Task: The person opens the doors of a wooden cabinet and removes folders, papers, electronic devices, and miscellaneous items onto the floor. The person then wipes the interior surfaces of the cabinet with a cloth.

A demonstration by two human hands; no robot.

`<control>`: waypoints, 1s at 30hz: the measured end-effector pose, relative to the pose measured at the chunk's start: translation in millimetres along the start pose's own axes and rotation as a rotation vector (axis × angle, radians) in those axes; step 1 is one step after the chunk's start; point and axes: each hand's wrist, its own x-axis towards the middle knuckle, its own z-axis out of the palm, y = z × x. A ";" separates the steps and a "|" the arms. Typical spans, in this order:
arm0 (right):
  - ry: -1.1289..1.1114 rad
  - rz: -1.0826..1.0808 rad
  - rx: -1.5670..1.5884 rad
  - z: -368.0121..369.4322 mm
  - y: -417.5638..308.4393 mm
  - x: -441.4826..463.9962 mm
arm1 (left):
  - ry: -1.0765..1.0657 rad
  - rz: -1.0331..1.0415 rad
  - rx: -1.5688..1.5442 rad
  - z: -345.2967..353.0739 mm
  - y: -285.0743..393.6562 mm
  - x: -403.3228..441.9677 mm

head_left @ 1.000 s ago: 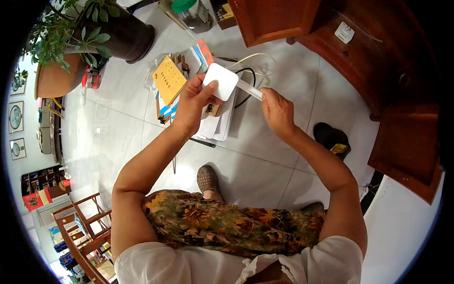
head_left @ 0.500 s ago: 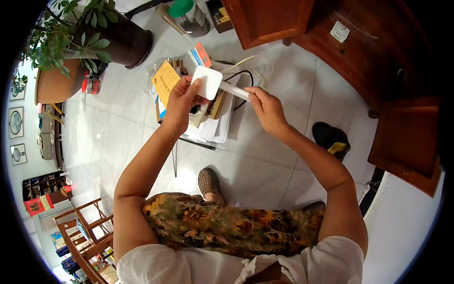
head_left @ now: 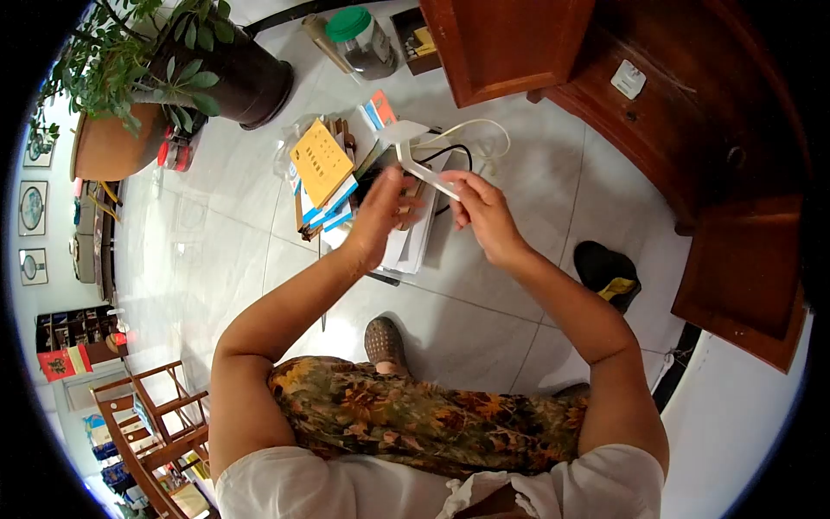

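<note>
My right hand (head_left: 489,216) pinches the lower end of a white object (head_left: 425,176), a flat bar that bends up into a thin square head seen nearly edge-on. What kind of object it is I cannot make out. Beside it on the left, my left hand (head_left: 378,216) is slightly blurred, its fingers apart with nothing in them. Below both hands lies a pile on the floor: a yellow booklet (head_left: 322,163), blue-and-white boxes or books under it, and white papers (head_left: 417,246). A red, white and blue card (head_left: 378,110) sticks up behind.
A wooden cabinet with an open door (head_left: 506,48) stands at the upper right. A dark shoe (head_left: 605,270) lies on the tiled floor. A green-lidded jar (head_left: 370,48), a small box (head_left: 418,39) and a potted plant (head_left: 233,86) are at the back. White and black cables (head_left: 497,130) curl behind the pile.
My left hand has let go of the white object's square head and drawn back toward me, fingers opening. The object has turned in my right hand, its head now nearly edge-on.
</note>
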 end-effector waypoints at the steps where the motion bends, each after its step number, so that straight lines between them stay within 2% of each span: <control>1: -0.015 0.023 0.049 5.2 -1.0 -0.6 | -0.026 -0.039 0.009 8.0 -1.0 -4.0; 2: -0.039 -0.040 0.025 10.1 2.2 -0.4 | -0.041 -0.080 0.000 14.0 -0.2 -9.2; 4: -0.077 -0.011 0.025 18.8 6.9 -1.5 | -0.200 -0.067 -0.085 17.0 2.1 -8.1; 7: -0.114 -0.043 0.048 24.3 11.7 -3.3 | -0.263 -0.054 -0.163 12.5 9.7 -1.4; 11: -0.163 -0.045 0.002 18.5 -4.4 -10.9 | 0.053 -0.044 -0.110 5.6 35.6 22.0; 12: -0.163 -0.044 -0.036 16.2 -7.6 -13.4 | 0.188 -0.016 -0.192 -0.3 41.1 33.6; 14: -0.145 -0.015 -0.117 6.7 -9.9 -16.3 | 0.228 0.062 -0.085 -13.2 62.9 66.1; 16: -0.127 -0.014 -0.149 -7.2 0.4 -15.2 | 0.309 0.141 -0.128 -20.2 84.5 112.9; 19: -0.078 0.065 -0.139 -24.1 9.8 -17.0 | 0.176 0.206 0.037 -36.4 125.3 188.7; 20: -0.055 0.101 -0.099 -28.5 13.1 -16.8 | 0.140 0.209 -0.096 -26.4 141.0 205.1; 21: -0.037 0.076 -0.107 -32.9 18.2 -16.4 | 0.373 0.274 -0.001 -1.9 150.1 203.2; 22: -0.028 0.052 -0.115 -36.2 23.5 -14.8 | 0.332 0.212 0.032 -11.0 151.9 222.9; 24: 0.008 0.052 -0.204 -47.0 27.1 -12.3 | 0.316 0.218 0.066 -11.1 136.4 247.9; 25: 0.065 0.015 -0.239 -52.1 31.3 -8.0 | 0.217 0.288 0.030 0.3 118.5 246.2; 27: 0.174 -0.129 -0.309 -71.9 26.3 -2.8 | 0.252 0.275 0.078 22.7 83.1 222.9; 28: 0.225 -0.198 -0.347 -83.0 23.2 1.9 | 0.388 0.194 0.161 36.6 65.0 205.7; 29: 0.338 -0.282 -0.358 -98.8 26.3 11.8 | 0.389 0.224 0.317 44.6 47.4 190.9; 30: 0.427 -0.228 -0.416 -113.7 6.4 10.8 | 0.394 0.253 0.471 50.9 31.3 175.3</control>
